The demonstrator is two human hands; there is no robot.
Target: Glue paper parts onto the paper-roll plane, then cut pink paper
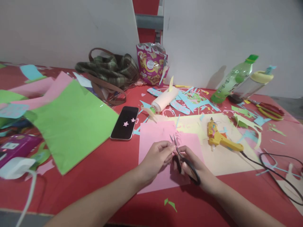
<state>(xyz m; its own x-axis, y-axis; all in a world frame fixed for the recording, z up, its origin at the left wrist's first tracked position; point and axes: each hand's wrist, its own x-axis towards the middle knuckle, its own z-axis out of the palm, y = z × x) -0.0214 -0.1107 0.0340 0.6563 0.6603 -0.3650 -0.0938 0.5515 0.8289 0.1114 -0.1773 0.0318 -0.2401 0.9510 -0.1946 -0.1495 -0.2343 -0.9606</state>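
My right hand (pixel 193 162) grips a pair of black-handled scissors (pixel 191 170), fingers through the loops. The blades are slightly parted and point away from me. Close beside them, my left hand (pixel 158 157) is closed in a pinch on a small pink paper piece (pixel 174 144), mostly covered by the fingers. Both hands are over a pink paper sheet (pixel 151 135) strewn with pink snippets. Two small pink paper stars (pixel 126 124) lie on a black phone (pixel 123 130) to the left.
A yellow glue gun (pixel 222 140) with a black cord rests on cream paper at right. Green sheets (pixel 78 126) spread at left. Behind are a cream paper-wrapped bottle (pixel 165 98), a snack bag (pixel 151 64), a plaid bag (pixel 111 69), a green bottle (pixel 233 80) and paper scraps.
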